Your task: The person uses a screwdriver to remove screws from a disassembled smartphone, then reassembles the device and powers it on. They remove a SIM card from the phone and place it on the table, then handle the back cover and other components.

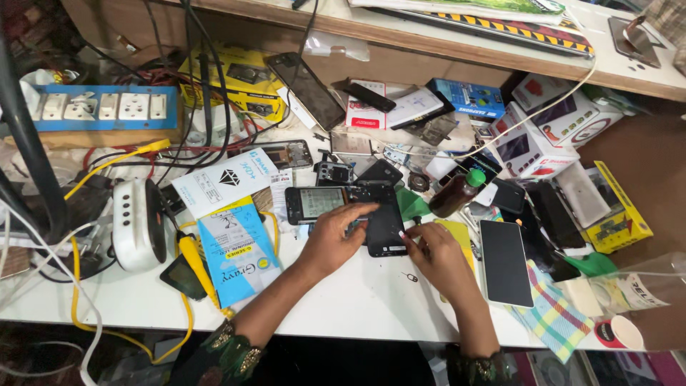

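A dark, opened smartphone (pixel 384 227) lies flat at the middle of the white worktable (pixel 357 300). My left hand (pixel 333 238) rests on its left side, fingers stretched over the upper part, holding it down. My right hand (pixel 434 251) sits at the phone's lower right edge with fingers pinched together on a small tool that I cannot make out clearly. A second phone with a lit screen (pixel 316 203) lies sideways just above my left hand.
A brown bottle with a green cap (pixel 457 191) lies beside the phone. A white-backed phone (pixel 504 261), boxes (pixel 532 146), blue packets (pixel 236 250), a white round device (pixel 137 223), a blue power strip (pixel 100 107), cables and a paper cup (pixel 620 332) crowd the table.
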